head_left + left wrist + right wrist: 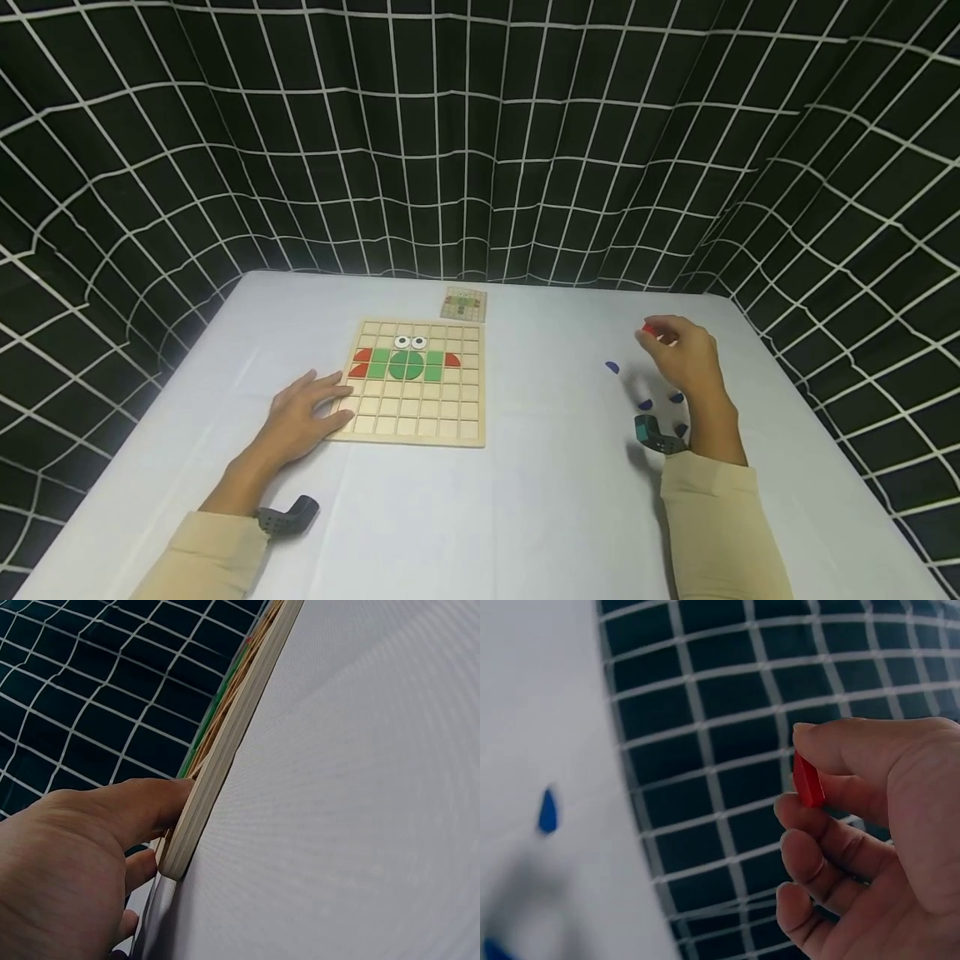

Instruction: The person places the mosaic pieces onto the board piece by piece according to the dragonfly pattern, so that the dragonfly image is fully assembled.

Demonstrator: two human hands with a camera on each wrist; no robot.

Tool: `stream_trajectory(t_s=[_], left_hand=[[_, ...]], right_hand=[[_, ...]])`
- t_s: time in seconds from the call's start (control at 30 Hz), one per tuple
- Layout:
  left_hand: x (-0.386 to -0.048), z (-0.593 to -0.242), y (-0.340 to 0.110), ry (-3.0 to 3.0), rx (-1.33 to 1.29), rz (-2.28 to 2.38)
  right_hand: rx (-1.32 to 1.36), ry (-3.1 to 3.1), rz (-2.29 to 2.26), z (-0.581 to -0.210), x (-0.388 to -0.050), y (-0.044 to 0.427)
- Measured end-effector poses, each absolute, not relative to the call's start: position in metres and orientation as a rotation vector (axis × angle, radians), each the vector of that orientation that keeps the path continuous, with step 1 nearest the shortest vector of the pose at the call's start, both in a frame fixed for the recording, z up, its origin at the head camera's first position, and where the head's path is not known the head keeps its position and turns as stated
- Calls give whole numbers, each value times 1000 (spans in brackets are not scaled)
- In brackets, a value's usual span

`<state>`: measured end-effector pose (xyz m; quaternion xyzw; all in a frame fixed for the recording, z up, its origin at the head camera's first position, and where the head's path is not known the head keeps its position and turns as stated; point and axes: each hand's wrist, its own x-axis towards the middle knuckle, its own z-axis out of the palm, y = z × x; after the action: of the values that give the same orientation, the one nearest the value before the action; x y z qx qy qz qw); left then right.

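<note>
My right hand (686,354) is raised over the right side of the table, pinching a small red tile (807,784) between thumb and fingers. Part of the tile's outline is hidden by the fingertips. At the left, my left hand (300,417) rests on the near left edge of a wooden grid board (427,410), its fingers spread and the thumb on the corner. On the board lie a green circle (407,365) of quarter pieces, green squares (433,367), red quarter-round tiles (360,371) and two white eye tiles (411,342).
Several dark blue rounded tiles (612,367) lie on the white table (540,483) below and left of my right hand. A small pattern card (463,305) sits just behind the board. Black curtains (450,150) with a white grid surround the table's back and sides.
</note>
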<state>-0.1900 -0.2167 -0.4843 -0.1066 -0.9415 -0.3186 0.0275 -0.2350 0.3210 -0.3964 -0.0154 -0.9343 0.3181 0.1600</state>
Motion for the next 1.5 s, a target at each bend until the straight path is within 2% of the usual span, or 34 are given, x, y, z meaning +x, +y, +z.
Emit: stream_trajectory(t_s=[0.37, 0.7, 1.13, 1.5], left_hand=[[-194, -484, -215, -2899, -351, -976], [-186, -486, -218, -2898, -339, -955], [-188, -482, -217, -2895, -344, -969], [-190, -485, -217, -2917, -311, -968]], right_hand=[[259, -2433, 899, -352, -211, 278], [624, -2218, 971, -336, -196, 235], [721, -2173, 1094, -324, -194, 172], [744, -2174, 1247, -341, -210, 130]])
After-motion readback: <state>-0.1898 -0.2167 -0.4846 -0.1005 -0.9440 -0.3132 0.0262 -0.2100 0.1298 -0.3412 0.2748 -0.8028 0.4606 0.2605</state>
